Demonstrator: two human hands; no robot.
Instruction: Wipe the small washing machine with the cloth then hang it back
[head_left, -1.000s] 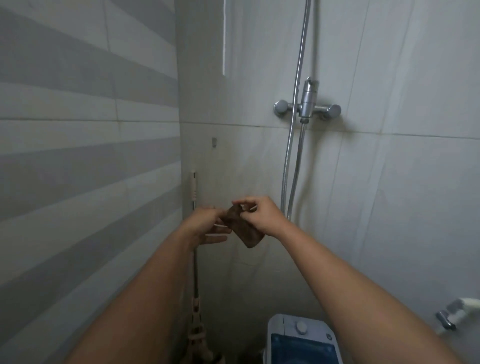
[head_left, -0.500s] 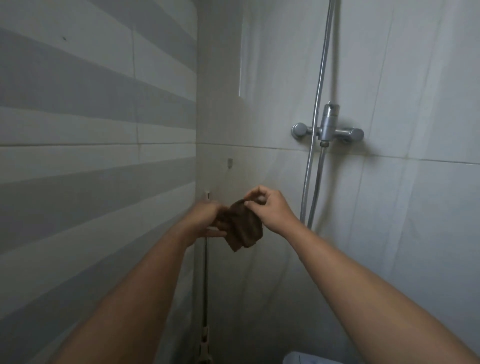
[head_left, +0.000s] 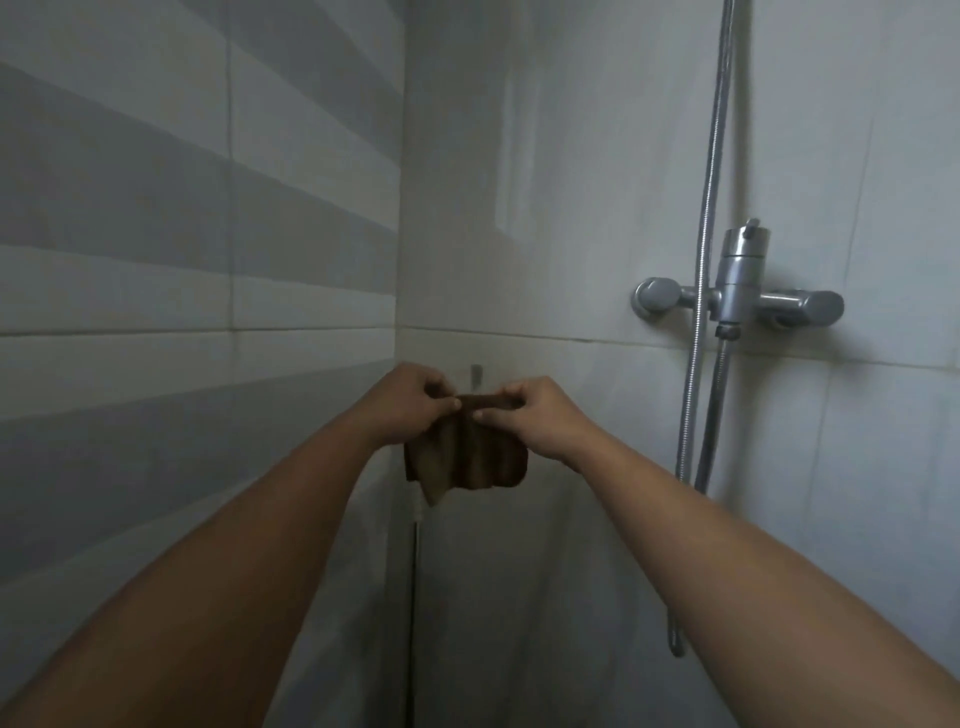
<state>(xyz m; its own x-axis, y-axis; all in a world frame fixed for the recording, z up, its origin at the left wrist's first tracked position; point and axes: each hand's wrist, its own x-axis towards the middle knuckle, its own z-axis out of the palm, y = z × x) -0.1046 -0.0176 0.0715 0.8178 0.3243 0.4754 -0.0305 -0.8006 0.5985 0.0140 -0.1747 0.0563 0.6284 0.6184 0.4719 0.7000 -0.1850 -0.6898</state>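
A small dark brown cloth (head_left: 467, 457) hangs between my two hands, raised in front of the corner of the tiled walls. My left hand (head_left: 410, 402) pinches its top edge on the left, and my right hand (head_left: 535, 415) pinches the top edge on the right. The cloth's upper edge is stretched flat just below a small metal wall hook (head_left: 476, 375), which shows between my hands. The rest of the cloth droops down loosely. The small washing machine is out of view.
A chrome shower mixer (head_left: 737, 296) is fixed to the wall at the right, with a metal hose (head_left: 701, 364) running down beside it. A thin pole (head_left: 414, 597) stands in the corner below the cloth. Striped tiles cover the left wall.
The view has tilted up, so the washing machine has dropped out of sight. Both hands have lifted the cloth and spread its top edge, bringing it up to the wall hook.
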